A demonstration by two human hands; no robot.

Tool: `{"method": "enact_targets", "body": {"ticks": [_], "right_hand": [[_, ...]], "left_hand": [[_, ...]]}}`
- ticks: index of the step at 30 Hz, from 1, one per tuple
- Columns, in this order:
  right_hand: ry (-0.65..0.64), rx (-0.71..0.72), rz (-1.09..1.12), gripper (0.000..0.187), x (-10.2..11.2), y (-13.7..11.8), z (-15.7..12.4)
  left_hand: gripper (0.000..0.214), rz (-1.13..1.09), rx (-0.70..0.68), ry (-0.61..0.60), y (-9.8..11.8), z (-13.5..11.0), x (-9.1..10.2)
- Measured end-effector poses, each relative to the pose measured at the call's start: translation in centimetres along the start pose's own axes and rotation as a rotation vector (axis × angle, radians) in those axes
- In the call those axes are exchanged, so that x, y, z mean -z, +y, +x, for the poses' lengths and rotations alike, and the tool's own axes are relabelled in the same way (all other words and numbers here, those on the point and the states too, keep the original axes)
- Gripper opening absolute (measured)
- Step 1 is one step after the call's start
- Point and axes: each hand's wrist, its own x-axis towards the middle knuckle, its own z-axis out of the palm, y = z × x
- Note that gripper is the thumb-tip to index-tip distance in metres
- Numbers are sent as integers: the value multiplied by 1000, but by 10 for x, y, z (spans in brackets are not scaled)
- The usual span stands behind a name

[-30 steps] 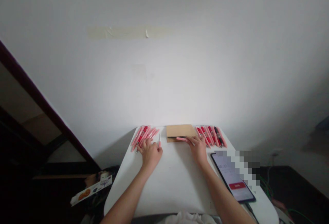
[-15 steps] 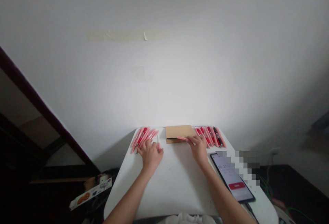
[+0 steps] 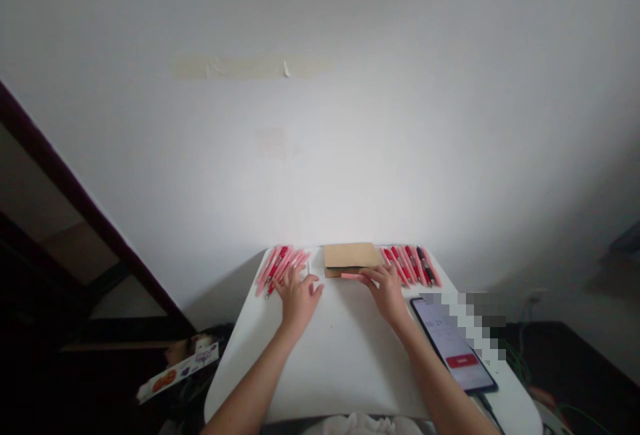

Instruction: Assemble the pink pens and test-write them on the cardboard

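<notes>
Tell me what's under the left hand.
Pink and red pens show just past the left hand, on the white table; whatever lies directly beneath the palm is covered and can't be seen.

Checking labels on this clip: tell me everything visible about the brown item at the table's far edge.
The brown item is flat, rectangular and plain tan, like kraft paper or card. It lies near the wall, between the left-side pens and the right-side pens. A dark slit along its near side separates a top layer from a lower strip, so it looks slightly open. The right hand holds a pink pen-like piece at its near edge; contact is unclear.
</notes>
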Motion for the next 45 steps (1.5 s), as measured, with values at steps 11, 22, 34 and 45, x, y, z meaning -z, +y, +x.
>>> {"method": "enact_targets", "body": {"ticks": [11, 22, 34, 45], "right_hand": [[-72, 79, 53, 10, -14, -5, -11], [-134, 53, 8, 15, -15, -7, -11], [-117, 75, 71, 14, -14, -10, -10], [-83, 5, 73, 12, -11, -4, -9]], "left_hand": [[17, -150, -94, -68, 3, -3, -15], [10, -151, -82, -144, 4, -4, -13], [9, -154, -72, -141, 4, -4, -13], [4, -154, -65, -106, 4, -4, -14]]}}
